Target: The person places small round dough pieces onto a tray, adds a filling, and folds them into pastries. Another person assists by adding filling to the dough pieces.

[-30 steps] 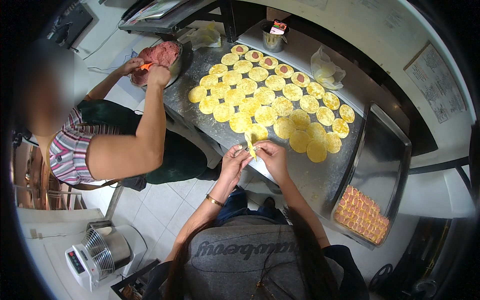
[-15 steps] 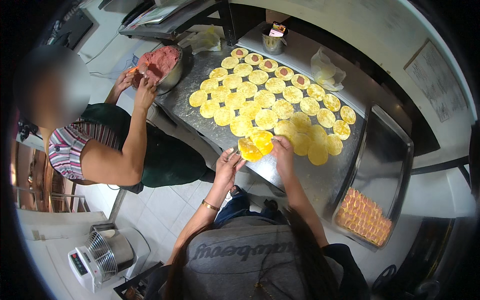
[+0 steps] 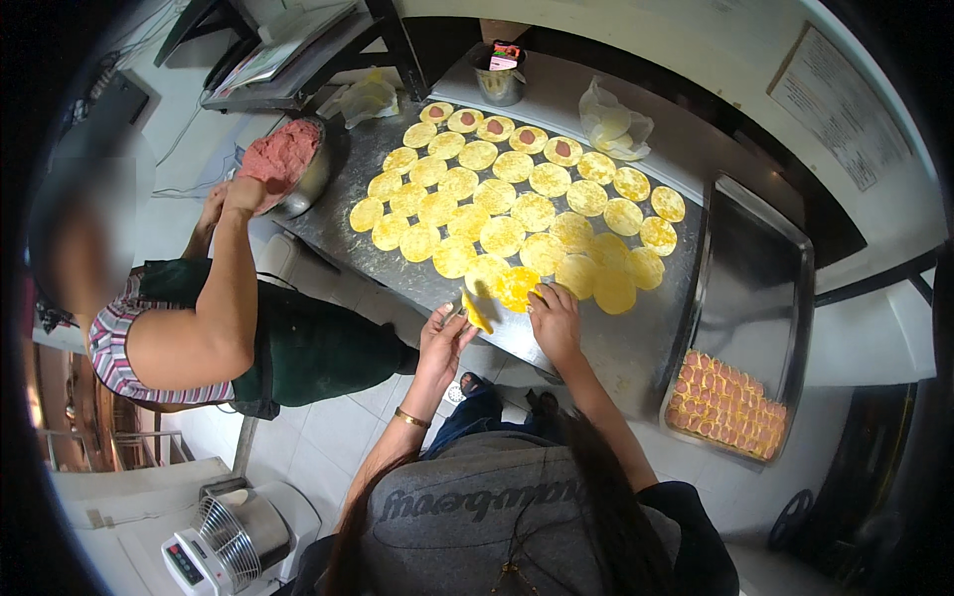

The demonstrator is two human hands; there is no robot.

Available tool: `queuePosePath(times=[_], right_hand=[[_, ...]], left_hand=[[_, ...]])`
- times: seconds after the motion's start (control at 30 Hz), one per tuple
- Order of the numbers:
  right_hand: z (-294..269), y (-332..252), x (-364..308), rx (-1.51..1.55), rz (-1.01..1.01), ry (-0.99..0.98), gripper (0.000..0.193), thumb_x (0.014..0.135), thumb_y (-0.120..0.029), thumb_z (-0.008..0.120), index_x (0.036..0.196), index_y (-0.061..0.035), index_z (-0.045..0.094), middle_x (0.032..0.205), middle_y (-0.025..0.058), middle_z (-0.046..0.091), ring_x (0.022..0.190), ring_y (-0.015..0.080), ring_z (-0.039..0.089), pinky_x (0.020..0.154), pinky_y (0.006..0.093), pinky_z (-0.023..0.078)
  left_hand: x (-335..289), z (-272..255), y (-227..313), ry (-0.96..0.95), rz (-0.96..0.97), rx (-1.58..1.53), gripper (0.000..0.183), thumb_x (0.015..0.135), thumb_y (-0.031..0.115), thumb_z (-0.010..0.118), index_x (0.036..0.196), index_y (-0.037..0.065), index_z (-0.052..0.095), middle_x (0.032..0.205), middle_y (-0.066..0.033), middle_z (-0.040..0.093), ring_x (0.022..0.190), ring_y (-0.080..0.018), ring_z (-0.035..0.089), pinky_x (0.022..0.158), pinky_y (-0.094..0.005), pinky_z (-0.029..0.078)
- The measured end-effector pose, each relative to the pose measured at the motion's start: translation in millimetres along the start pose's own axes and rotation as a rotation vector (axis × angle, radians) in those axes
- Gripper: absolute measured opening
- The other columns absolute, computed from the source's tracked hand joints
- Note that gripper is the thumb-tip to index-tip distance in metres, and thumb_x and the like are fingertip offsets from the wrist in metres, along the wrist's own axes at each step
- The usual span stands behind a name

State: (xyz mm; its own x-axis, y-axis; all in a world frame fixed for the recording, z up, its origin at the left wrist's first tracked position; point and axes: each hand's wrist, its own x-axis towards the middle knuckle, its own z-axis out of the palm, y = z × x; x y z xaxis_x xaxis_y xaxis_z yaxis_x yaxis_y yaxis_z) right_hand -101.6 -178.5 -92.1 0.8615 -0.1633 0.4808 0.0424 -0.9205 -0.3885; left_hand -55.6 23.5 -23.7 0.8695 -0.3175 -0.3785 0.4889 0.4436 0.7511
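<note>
My left hand point(image 3: 444, 336) pinches a small yellow stack of dough rounds point(image 3: 477, 314), tilted nearly edge-on, in front of the table's near edge. My right hand point(image 3: 556, 316) has its fingers closed on the right rim of another yellow dough round point(image 3: 516, 289). That round is at the near end of the rows, over or on the steel table point(image 3: 397, 290); whether it rests fully there I cannot tell. Rows of flat yellow rounds point(image 3: 494, 196) cover much of the table, some overlapping at the near right. Pink meat filling point(image 3: 532, 136) sits on several rounds in the far row.
To the left, a co-worker's hands point(image 3: 238, 199) reach into a metal bowl point(image 3: 316, 179) of pink ground meat point(image 3: 282, 159). A steel tray point(image 3: 757, 238) at right holds rows of filled pieces point(image 3: 730, 402). Behind the rounds are a metal pot point(image 3: 500, 87) and plastic bag point(image 3: 613, 121).
My right hand has drawn one round away from the left hand's stack to the near row. The left hand's stack has turned edge-on. The co-worker's hands have shifted at the bowl.
</note>
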Motion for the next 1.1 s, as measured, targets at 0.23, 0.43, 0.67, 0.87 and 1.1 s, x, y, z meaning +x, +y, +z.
queuePosePath(times=[0.23, 0.43, 0.67, 0.87, 1.1], right_hand=[[-15, -11, 4, 0.191, 0.052, 0.077, 0.021, 0.075, -0.011, 0.063, 0.094, -0.0032, 0.066, 0.104, 0.0073, 0.061, 0.102, 0.0261, 0.054, 0.090, 0.0403, 0.041], [-45, -48, 16, 1.214, 0.362, -0.098, 0.019, 0.075, -0.003, 0.071, 0.091, 0.0022, 0.063, 0.095, 0.0097, 0.066, 0.088, 0.0130, 0.063, 0.080, 0.0262, 0.049], [-51, -42, 5, 1.301, 0.485, -0.149, 0.019, 0.078, 0.003, 0.064, 0.097, 0.0043, 0.063, 0.092, 0.0081, 0.067, 0.083, 0.0117, 0.063, 0.076, 0.0241, 0.050], [-61, -44, 1, 1.390, 0.524, -0.184, 0.017, 0.081, 0.003, 0.061, 0.098, 0.0035, 0.063, 0.093, 0.0070, 0.066, 0.084, 0.0102, 0.062, 0.076, 0.0226, 0.049], [-71, -13, 9, 1.217, 0.684, 0.043, 0.010, 0.082, -0.003, 0.059, 0.092, -0.0005, 0.063, 0.088, 0.0038, 0.063, 0.082, 0.0085, 0.058, 0.071, 0.0231, 0.046]], left_hand=[[-6, 8, -7, -0.005, -0.033, 0.003, 0.019, 0.089, 0.001, 0.053, 0.107, 0.005, 0.047, 0.095, -0.0082, 0.062, 0.085, -0.0158, 0.064, 0.075, -0.0261, 0.057], [-7, 23, -21, -0.057, -0.013, 0.032, 0.021, 0.088, -0.001, 0.054, 0.106, 0.007, 0.046, 0.098, -0.0088, 0.061, 0.090, -0.0164, 0.063, 0.077, -0.0265, 0.055], [-18, 38, -26, -0.033, -0.052, 0.004, 0.019, 0.088, -0.002, 0.055, 0.103, 0.007, 0.049, 0.098, -0.0078, 0.062, 0.089, -0.0147, 0.062, 0.077, -0.0256, 0.055], [-23, 41, -30, -0.034, -0.065, 0.008, 0.018, 0.087, -0.002, 0.055, 0.102, 0.006, 0.050, 0.098, -0.0078, 0.061, 0.089, -0.0145, 0.062, 0.077, -0.0252, 0.055], [-27, 45, -29, -0.048, -0.055, -0.037, 0.015, 0.089, 0.001, 0.055, 0.102, 0.008, 0.050, 0.095, -0.0061, 0.061, 0.085, -0.0147, 0.064, 0.075, -0.0243, 0.056]])
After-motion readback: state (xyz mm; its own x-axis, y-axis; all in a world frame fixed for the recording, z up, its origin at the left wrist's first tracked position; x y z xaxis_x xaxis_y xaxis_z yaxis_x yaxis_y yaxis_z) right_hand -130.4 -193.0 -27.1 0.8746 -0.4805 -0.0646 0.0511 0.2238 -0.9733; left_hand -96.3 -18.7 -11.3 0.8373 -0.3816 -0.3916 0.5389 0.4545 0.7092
